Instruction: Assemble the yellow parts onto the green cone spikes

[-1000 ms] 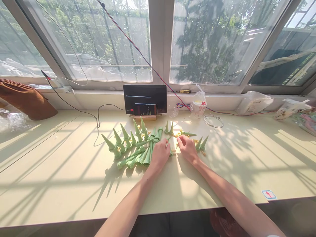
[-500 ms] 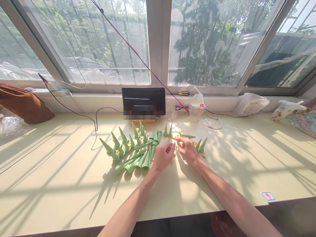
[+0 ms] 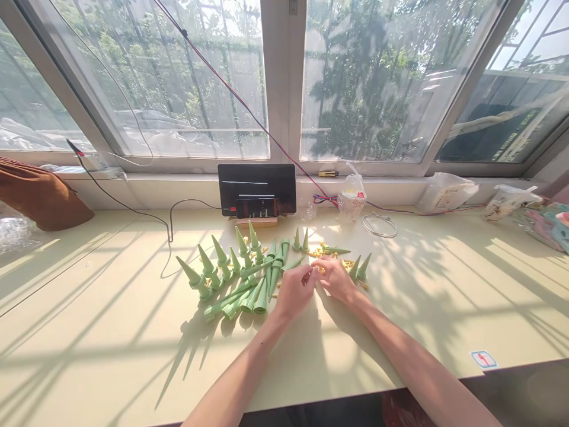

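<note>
My left hand [image 3: 297, 289] is closed, its thumb and fingers pinched together at the middle of the table. My right hand [image 3: 336, 277] is closed too, and the two sets of fingertips meet. Whatever lies between them is too small or hidden to make out. Just beyond my left hand shows a pointed green plastic spike [image 3: 292, 264], partly covered by it. To the left lie several long green spikes [image 3: 253, 295] with ribbed caps, and a row of upright green cones [image 3: 208, 261] on collars. Small yellow pieces [image 3: 317, 252] lie scattered behind my right hand.
Two green cones [image 3: 301, 239] stand behind the hands, and two more [image 3: 361, 268] to the right. A tablet [image 3: 256, 178] with a phone [image 3: 258, 208] before it leans at the window. Nearby are a bagged cup [image 3: 352, 204], a coiled cable [image 3: 379, 226] and a brown bag [image 3: 42, 193].
My left hand has moved right, away from the green spikes, until its fingertips meet those of my right hand. My right hand stays near the yellow pieces. The view has shifted slightly.
</note>
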Available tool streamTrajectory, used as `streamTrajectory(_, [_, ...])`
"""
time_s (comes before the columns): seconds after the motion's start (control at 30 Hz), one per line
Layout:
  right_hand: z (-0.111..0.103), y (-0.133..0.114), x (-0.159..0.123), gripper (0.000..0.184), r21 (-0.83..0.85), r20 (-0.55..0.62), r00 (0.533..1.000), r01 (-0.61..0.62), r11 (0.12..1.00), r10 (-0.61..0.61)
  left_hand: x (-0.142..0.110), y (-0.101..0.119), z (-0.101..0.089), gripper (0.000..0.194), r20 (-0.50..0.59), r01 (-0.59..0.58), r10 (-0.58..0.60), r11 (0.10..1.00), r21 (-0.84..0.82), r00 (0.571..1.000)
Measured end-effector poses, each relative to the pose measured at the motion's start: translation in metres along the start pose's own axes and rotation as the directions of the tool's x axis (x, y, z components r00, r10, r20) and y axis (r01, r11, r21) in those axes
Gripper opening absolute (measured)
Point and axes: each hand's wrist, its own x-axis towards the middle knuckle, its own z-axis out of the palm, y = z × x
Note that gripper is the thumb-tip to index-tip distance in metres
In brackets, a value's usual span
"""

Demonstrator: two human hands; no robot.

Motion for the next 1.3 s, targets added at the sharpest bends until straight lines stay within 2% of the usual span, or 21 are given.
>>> streamTrajectory(0.23, [0.0025, 0.0031, -0.0007, 0.022, -0.045, -0.004, 1.000, -0.018, 0.999, 0.018, 0.0004, -0.0011, -0.0002, 0.040, 0.006, 0.018, -0.018, 1.000, 0.001, 1.000])
streamTrajectory(0.47, [0.0029, 0.0007, 0.0002, 0.022, 0.002, -0.046, 0.999, -0.013, 1.000, 0.014, 0.0007, -0.0024, 0.0003, 0.042, -0.021, 0.025, -0.025, 1.000, -0.007, 0.999])
streamTrajectory(0.9, [0.0054, 0.0003, -0.0001, 0.035, 0.110, -0.102, 0.995, 0.015, 0.994, -0.003, 0.0008, 0.0008, -0.0014, 0.041, -0.036, 0.040, -0.041, 0.999, -0.014, 0.999])
streamTrajectory(1.17, [0.0063, -0.0001, 0.0016, 0.023, 0.094, -0.136, 0.990, -0.011, 0.996, 0.023, 0.0008, -0.0011, -0.0008, 0.043, -0.072, 0.024, -0.024, 1.000, -0.006, 0.997])
streamTrajectory(1.3, [0.0046, -0.0041, 0.0018, 0.023, 0.120, -0.135, 0.990, -0.033, 0.992, 0.049, 0.0012, -0.0021, -0.0011, 0.041, -0.110, 0.018, -0.018, 1.000, 0.001, 0.994])
